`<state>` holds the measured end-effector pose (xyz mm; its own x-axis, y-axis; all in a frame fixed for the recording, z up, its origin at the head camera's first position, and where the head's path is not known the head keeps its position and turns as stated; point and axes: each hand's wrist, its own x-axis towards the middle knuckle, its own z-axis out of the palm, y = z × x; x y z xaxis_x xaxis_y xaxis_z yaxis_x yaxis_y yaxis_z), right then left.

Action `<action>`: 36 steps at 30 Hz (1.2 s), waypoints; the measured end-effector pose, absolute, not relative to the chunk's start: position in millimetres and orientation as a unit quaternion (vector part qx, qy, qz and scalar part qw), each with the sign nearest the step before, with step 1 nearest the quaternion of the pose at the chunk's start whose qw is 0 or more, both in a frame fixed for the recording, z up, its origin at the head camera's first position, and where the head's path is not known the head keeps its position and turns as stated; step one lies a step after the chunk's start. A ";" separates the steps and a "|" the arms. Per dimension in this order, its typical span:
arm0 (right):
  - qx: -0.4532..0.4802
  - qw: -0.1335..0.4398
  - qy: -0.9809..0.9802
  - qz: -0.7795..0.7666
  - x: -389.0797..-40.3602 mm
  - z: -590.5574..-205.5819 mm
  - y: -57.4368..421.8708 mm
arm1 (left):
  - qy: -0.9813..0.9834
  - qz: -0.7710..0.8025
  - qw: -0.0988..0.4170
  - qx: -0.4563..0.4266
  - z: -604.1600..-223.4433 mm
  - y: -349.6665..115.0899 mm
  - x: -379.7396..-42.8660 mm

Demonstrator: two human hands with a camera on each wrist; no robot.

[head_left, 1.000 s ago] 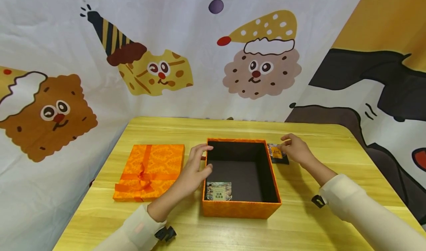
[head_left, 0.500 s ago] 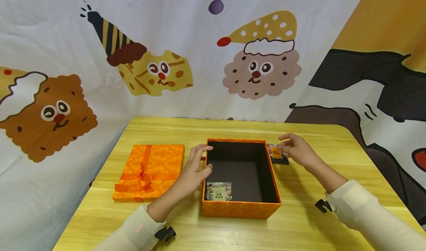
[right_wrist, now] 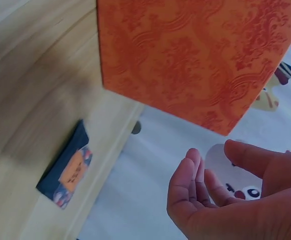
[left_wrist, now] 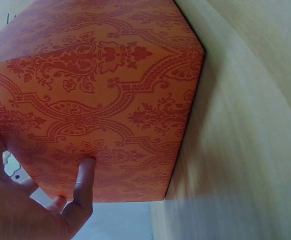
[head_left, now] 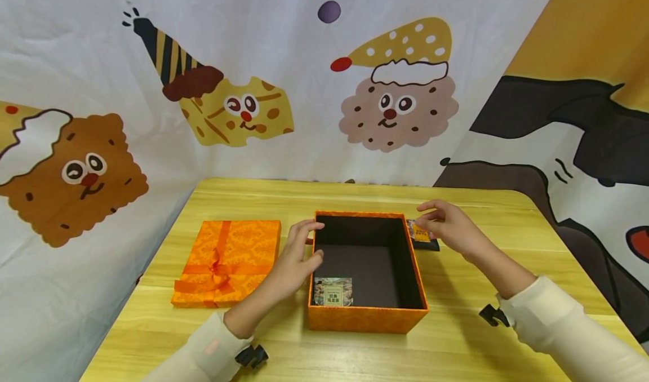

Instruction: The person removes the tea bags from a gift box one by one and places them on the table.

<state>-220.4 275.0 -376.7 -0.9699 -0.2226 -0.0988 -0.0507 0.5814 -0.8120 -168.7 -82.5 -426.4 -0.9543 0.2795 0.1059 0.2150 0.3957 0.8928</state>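
Observation:
The open orange box (head_left: 369, 319), patterned outside and dark inside, stands in the middle of the table. My left hand (head_left: 295, 261) holds its left wall, thumb and index finger over the rim; in the left wrist view a finger (left_wrist: 85, 182) touches the outer side. A greenish tea packet (head_left: 333, 292) lies in the box's near left corner. My right hand (head_left: 450, 229) is just right of the far right corner, fingers loosely bent and holding nothing. Below it a dark packet with an orange label (right_wrist: 71, 172) lies on the table, partly hidden by the hand in the head view.
An orange lid (head_left: 248, 238) with a ribbon bow lies flat to the left of the box. The wooden table (head_left: 487, 213) reaches a white cloth backdrop (head_left: 314, 162) with cartoon prints. Dark clips sit at both sleeve cuffs.
My right hand has shifted slightly left and up toward the box, while its sleeve has drifted right. The left hand, box and both packets have stayed put.

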 end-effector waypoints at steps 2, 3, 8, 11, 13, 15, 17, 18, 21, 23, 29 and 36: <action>-0.083 0.093 0.882 -0.454 -218.1 -374.0 271.7 | 0.834 0.530 0.032 0.149 -426.6 -82.7 -168.7; -0.087 0.092 0.881 -0.455 -216.8 -372.6 270.1 | 0.835 0.529 0.031 0.150 -426.7 -82.8 -168.8; -0.102 0.090 0.879 -0.458 -210.4 -365.4 261.7 | 0.836 0.526 0.029 0.153 -427.3 -83.2 -169.2; -0.112 0.093 0.874 -0.463 -207.6 -361.6 257.1 | 0.834 0.528 0.028 0.154 -427.3 -83.2 -169.1; -0.118 0.096 0.869 -0.471 -206.4 -359.7 254.3 | 0.834 0.529 0.028 0.153 -427.1 -83.1 -169.1; -0.121 0.102 0.862 -0.481 -205.4 -357.9 251.7 | 0.835 0.529 0.026 0.153 -427.6 -83.0 -169.2; -0.122 0.110 0.856 -0.491 -205.0 -356.7 249.2 | 0.835 0.528 0.027 0.151 -427.8 -83.1 -169.2; -0.123 0.114 0.852 -0.496 -204.8 -356.2 247.8 | 0.836 0.527 0.028 0.149 -427.7 -83.1 -169.2; -0.125 0.123 0.845 -0.506 -203.9 -354.9 243.8 | 0.837 0.526 0.030 0.147 -427.6 -83.2 -169.2; -0.125 0.127 0.838 -0.516 -203.2 -354.1 241.1 | 0.838 0.525 0.028 0.149 -427.5 -83.1 -169.1; -0.116 0.144 0.824 -0.536 -200.9 -352.1 232.9 | 0.834 0.529 0.025 0.155 -428.5 -83.0 -169.2; -0.118 0.170 0.799 -0.565 -198.4 -350.4 221.3 | 0.833 0.530 0.022 0.155 -427.9 -82.6 -169.2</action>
